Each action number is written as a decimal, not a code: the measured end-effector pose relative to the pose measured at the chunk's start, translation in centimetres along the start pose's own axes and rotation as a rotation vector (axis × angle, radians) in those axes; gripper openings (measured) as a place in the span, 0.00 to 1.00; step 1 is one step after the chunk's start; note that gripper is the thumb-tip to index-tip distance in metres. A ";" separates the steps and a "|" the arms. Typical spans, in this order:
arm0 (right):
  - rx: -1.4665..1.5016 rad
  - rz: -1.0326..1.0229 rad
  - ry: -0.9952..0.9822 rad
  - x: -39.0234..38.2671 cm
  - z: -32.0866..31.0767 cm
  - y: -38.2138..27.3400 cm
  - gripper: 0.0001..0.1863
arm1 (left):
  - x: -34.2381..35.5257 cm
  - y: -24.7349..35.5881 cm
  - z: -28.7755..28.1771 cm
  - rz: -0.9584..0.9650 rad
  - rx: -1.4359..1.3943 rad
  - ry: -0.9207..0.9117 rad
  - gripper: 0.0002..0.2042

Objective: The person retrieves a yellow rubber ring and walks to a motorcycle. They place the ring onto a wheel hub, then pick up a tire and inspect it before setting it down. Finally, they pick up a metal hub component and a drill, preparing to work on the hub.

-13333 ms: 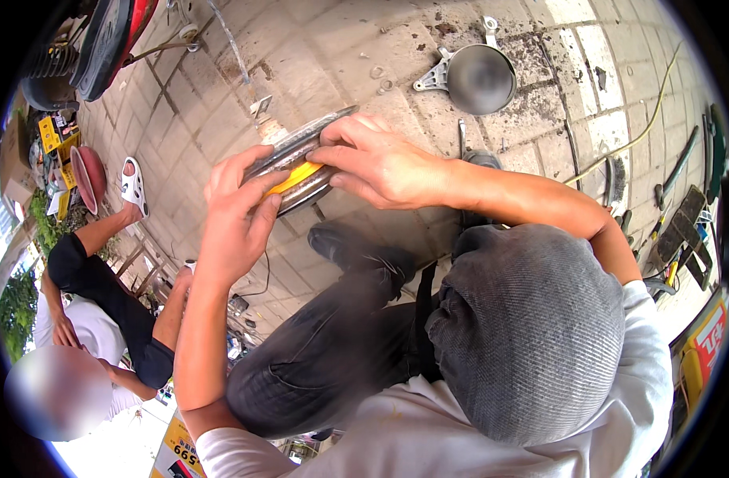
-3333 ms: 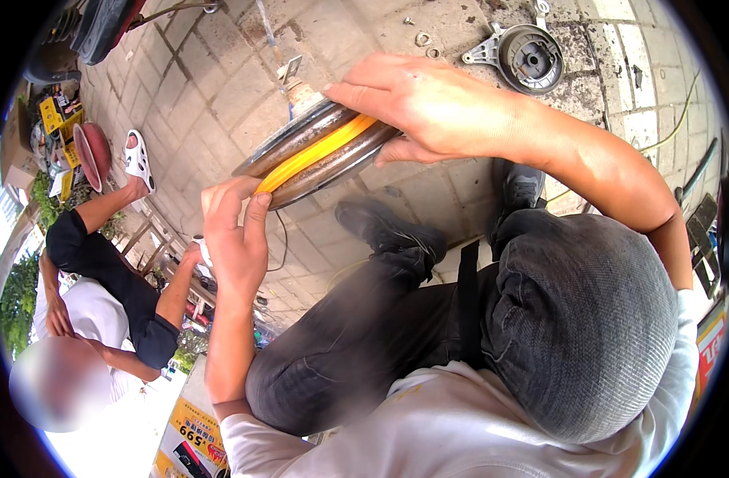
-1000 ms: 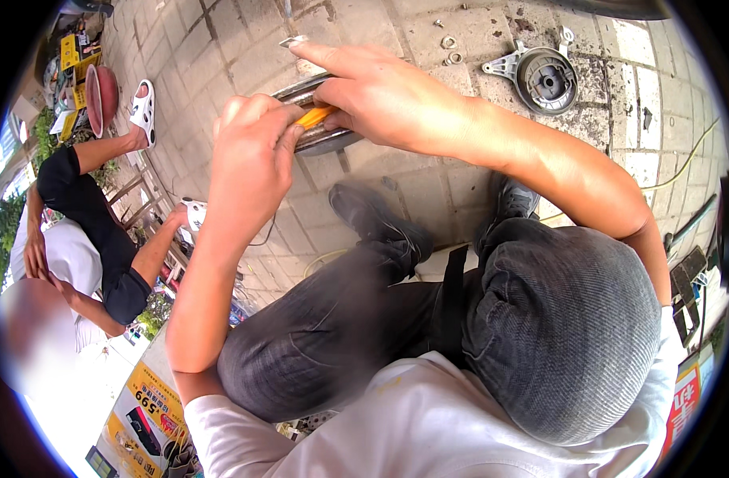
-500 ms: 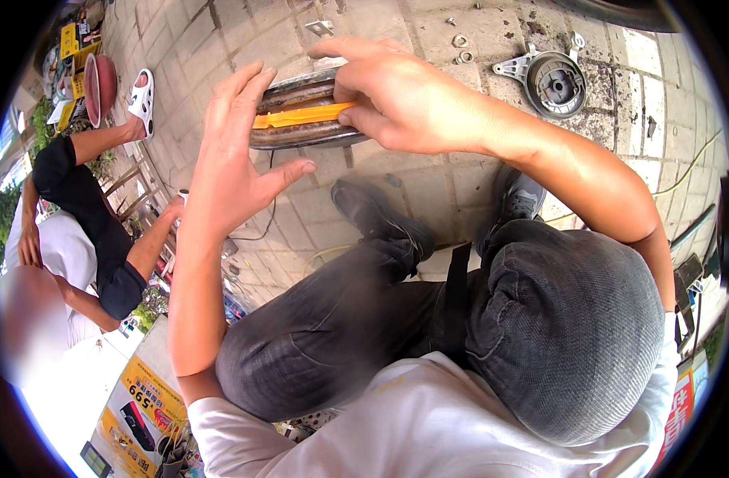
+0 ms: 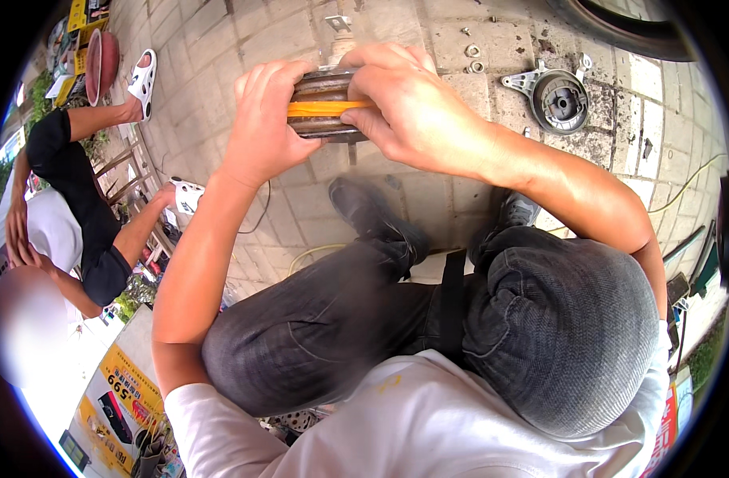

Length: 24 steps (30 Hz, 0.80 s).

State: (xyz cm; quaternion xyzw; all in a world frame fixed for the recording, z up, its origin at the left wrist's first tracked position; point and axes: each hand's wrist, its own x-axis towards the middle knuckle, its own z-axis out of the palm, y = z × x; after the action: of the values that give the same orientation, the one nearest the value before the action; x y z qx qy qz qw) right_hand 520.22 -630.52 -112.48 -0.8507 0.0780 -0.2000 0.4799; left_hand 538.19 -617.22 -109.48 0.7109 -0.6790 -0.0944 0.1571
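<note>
I hold a rusty, dark metal wheel rim [image 5: 316, 126] edge-on in both hands, high in the middle of the view. A flat yellow band [image 5: 320, 107] runs along its channel. My left hand [image 5: 265, 119] is closed on the rim's left end, fingers over the upper edge and thumb near the lower one. My right hand [image 5: 416, 119] is closed on the right end, its thumb and bent fingers at the yellow band, covering that part of it. A pale cylindrical hub with a small metal plate [image 5: 339, 30] shows beyond the rim.
On the paving lie a round metal drum plate with arms [image 5: 562, 102], washers [image 5: 473, 51] and a black tyre [image 5: 619, 36] at top right. Another person [image 5: 93, 207] in white slip-on shoes sits at left, near a red basin [image 5: 101, 68] and a sign board [image 5: 113, 398].
The rim has turned from slanting to nearly level. Half a second ago my left hand was spread off the band; now it has closed on the rim's left end.
</note>
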 end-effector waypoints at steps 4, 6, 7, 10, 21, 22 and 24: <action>-0.096 -0.048 -0.023 0.0 -0.9 0.7 0.10 | -0.2 -0.8 0.0 0.045 0.001 -0.005 0.35; -0.132 -0.051 -0.052 0.0 -1.3 0.8 0.10 | -0.3 -0.9 -0.2 0.052 0.019 -0.016 0.35; -0.142 -0.049 -0.062 -0.3 -1.7 1.0 0.10 | -0.3 -0.9 -0.4 0.052 0.031 -0.011 0.35; -0.150 -0.049 -0.077 -0.8 -2.3 1.4 0.10 | -0.7 -1.3 -0.6 0.055 0.043 -0.001 0.35; -0.067 -0.005 -0.043 -2.6 -2.6 3.1 0.10 | -0.8 -1.6 -0.7 0.043 0.039 0.004 0.33; -0.066 -0.004 -0.046 -2.7 -2.6 3.3 0.10 | -0.8 -1.5 -0.6 0.046 0.036 0.007 0.33; -0.063 -0.001 -0.052 -2.8 -2.7 3.5 0.10 | -0.9 -1.6 -0.6 0.042 0.036 0.002 0.34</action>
State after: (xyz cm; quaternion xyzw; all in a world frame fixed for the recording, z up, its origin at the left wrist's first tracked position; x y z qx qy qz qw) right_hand 516.77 -633.59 -114.99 -0.8704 0.0717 -0.1756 0.4544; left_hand 539.86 -616.19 -109.51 0.6993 -0.6952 -0.0779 0.1471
